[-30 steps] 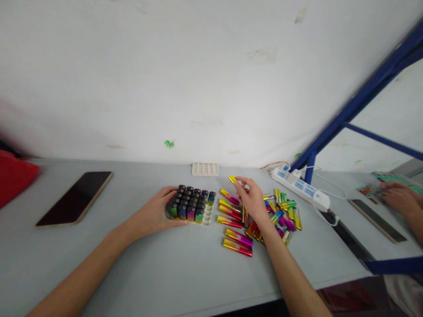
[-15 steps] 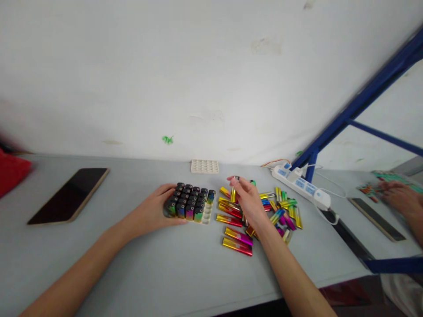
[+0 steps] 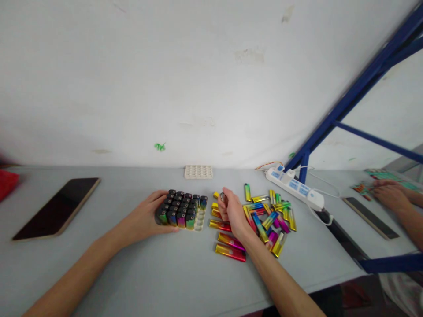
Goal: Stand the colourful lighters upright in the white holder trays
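Observation:
Black-topped, shiny coloured lighters (image 3: 181, 207) stand upright in rows in a white tray (image 3: 199, 220), with cells showing along its right side. My left hand (image 3: 148, 215) is wrapped round the left side of this block of lighters. Just right of the tray, my right hand (image 3: 233, 211) is closed on a lighter (image 3: 222, 197); its metal end shows at the fingertips and the rest is hidden. Red-and-gold lighters (image 3: 230, 252) lie in a column below and beside that hand. A loose pile of multicoloured lighters (image 3: 271, 219) lies to its right.
A second white tray (image 3: 198, 171) lies by the wall. At the left are a dark flat panel (image 3: 57, 207) and a red object (image 3: 7, 184). A power strip (image 3: 294, 187) and blue frame (image 3: 304, 163) stand at the right, with another person's hands (image 3: 391, 193) beyond.
My right hand has moved left and down, closer to the tray, with the lighter now turned end-up in its fingers. The whole view has shifted slightly. My left hand stays on the block.

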Action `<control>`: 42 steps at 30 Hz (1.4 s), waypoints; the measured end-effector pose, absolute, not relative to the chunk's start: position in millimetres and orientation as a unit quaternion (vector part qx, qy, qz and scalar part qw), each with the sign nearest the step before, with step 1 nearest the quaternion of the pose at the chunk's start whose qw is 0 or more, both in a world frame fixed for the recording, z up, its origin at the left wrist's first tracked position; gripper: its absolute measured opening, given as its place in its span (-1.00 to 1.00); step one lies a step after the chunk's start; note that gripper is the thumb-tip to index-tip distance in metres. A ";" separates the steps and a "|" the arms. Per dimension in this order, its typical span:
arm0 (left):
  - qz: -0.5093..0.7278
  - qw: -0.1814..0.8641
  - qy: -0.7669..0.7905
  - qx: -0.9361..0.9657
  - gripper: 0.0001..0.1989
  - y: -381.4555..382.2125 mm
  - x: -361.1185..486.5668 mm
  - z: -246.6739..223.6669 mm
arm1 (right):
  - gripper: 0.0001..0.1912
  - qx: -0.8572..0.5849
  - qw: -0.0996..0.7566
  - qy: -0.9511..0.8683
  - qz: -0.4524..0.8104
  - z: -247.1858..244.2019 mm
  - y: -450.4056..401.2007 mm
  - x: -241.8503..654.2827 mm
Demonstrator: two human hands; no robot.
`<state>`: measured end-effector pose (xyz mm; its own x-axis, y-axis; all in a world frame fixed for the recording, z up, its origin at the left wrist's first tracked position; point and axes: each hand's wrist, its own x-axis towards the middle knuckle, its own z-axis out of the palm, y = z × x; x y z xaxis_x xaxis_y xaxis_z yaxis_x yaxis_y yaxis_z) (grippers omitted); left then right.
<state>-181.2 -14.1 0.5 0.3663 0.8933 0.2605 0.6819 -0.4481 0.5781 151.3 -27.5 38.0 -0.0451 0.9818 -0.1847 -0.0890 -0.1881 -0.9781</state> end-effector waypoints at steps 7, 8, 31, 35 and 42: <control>0.268 0.183 0.493 0.807 -0.22 -14.2 -181.3 1.1 | -0.27 -0.507 0.460 -0.452 0.572 36.1 -27.0 151.6; 0.269 0.186 0.488 0.809 -0.22 -14.0 -181.6 0.3 | -0.22 -0.500 0.460 -0.454 0.577 36.3 -26.6 152.4; 0.277 0.163 0.474 0.820 -0.12 -10.1 -190.7 -13.5 | -0.71 -0.453 0.306 -0.789 0.280 44.6 -37.5 174.4; 0.285 0.181 0.463 0.820 -0.12 -10.0 -190.1 -18.2 | -0.73 -0.484 0.215 -0.832 0.166 50.1 -39.6 171.6; 0.292 0.180 0.468 0.815 -0.11 -12.5 -184.2 -15.8 | -0.74 -0.490 0.145 -0.852 0.114 65.9 -45.0 172.7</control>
